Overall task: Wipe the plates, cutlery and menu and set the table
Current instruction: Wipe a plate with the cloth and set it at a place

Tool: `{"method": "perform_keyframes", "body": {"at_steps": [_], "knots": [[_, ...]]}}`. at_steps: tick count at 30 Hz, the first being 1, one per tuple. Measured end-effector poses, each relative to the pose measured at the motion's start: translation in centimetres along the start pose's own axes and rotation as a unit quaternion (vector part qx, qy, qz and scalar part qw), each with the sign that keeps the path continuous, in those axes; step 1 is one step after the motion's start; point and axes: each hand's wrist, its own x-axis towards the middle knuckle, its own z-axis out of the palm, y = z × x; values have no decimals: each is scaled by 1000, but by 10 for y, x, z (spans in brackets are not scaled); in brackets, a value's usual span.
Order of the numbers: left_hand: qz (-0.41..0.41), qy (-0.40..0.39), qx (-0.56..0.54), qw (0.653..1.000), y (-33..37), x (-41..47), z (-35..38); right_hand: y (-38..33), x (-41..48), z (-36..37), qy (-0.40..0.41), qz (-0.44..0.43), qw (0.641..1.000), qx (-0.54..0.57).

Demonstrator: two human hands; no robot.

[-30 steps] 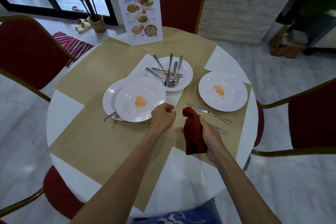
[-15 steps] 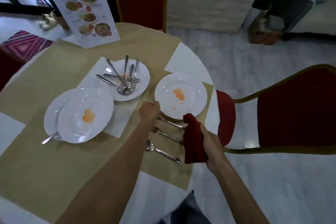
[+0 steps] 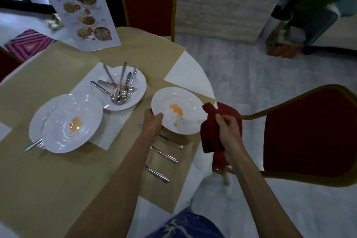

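Stacked white round plates [image 3: 63, 133], the top one smeared orange, sit left on the round tan-papered tabletop [image 3: 48, 179]. Behind stands a laminated picture menu [image 3: 81, 11]. A deeper white plate [image 3: 140, 81] holds a heap of steel cutlery [image 3: 121, 91]. The left hand [image 3: 153, 121] grips the rim of an orange-stained white plate [image 3: 181, 100] near the tabletop's right edge, over three steel handles [image 3: 166, 157]. The right hand [image 3: 228, 129] clutches a crumpled dark red cloth [image 3: 209, 135] at that rim, close to a red gold-framed chair [image 3: 309, 131].
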Motion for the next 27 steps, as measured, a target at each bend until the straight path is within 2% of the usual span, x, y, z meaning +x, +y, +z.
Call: {"method": "perform_keyframes", "body": {"at_steps": [3, 7, 11, 13, 15, 16, 18, 21, 23, 25, 27], "knots": [[17, 7, -36, 999, -4, -23, -8, -15, 8, 13, 7, -107, 990, -95], [77, 55, -30, 995, 10, -76, -6, -5, 24, 57, -8, -211, 940, -267], [107, 95, 11, 990, 12, -95, -11, 18, 0, 105, -56, -290, 898, -327], [100, 133, 15, 986, 12, -90, -28, 29, -28, 116, -159, -356, 860, -328], [92, 154, 10, 984, 12, -84, -50, 40, -48, 105, -257, -395, 808, -355], [95, 160, 11, 982, 13, -82, -59, 44, -49, 92, -274, -409, 784, -377], [106, 167, 31, 980, 16, -81, -71, 47, -36, 69, -254, -430, 746, -441], [106, 171, 37, 979, 21, -86, -70, 37, -8, 60, -159, -416, 745, -496], [105, 181, 17, 978, 27, -89, -67, 36, -16, 70, -145, -425, 737, -505], [104, 189, 16, 976, 35, -90, -71, 41, -46, 77, -185, -449, 730, -480], [110, 190, 14, 976, 37, -91, -73, 36, -79, 81, -264, -445, 736, -436]]}}
